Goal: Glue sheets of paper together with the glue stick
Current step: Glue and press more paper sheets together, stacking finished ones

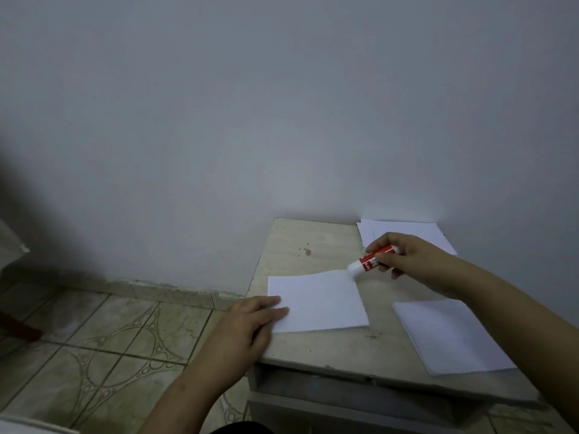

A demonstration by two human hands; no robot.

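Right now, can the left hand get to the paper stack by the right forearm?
Probably not directly. The left hand presses the centre sheet, and the right hand with the glue stick crosses between it and the stack.

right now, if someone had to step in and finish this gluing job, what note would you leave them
Left hand: flat, fingers pressing the near left corner of the middle sheet to hold it steady.
Right hand: grips the glue stick, tilted, its white tip at the sheet's far right corner.
Other paper on the table: a stack at the right, loose sheets at the back by the wall.
Done: gluing appears under way; how much is spread cannot be seen.
Left: finish spreading, lay a second sheet on top, press it down.
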